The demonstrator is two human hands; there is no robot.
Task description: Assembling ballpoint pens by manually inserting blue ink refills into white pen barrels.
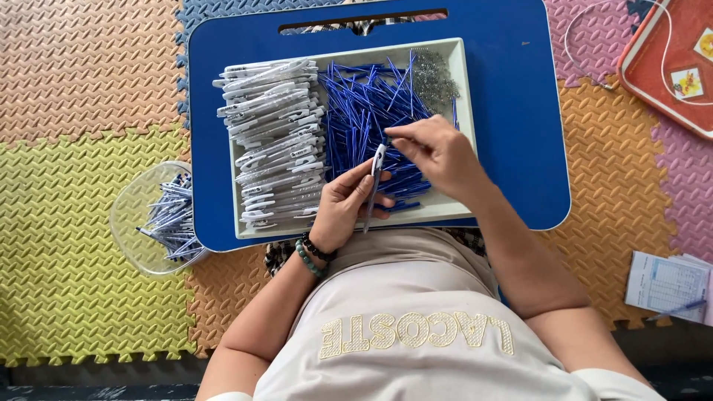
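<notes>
Nearest, the left hand (pixel 343 204) grips a slim white plastic pen barrel (pixel 375 182) upright over the shallow white tray (pixel 464 89). Just beyond, the right hand (pixel 438 152) pinches thin blue refills (pixel 364 111) heaped there, with white barrels (pixel 275 141) stacked left.

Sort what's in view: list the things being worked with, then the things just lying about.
In use: pen barrel in left hand; right hand at the blue refills; white barrels; springs; tray; bowl of pens.
Lying about: red tray; notepad; cable.
</notes>
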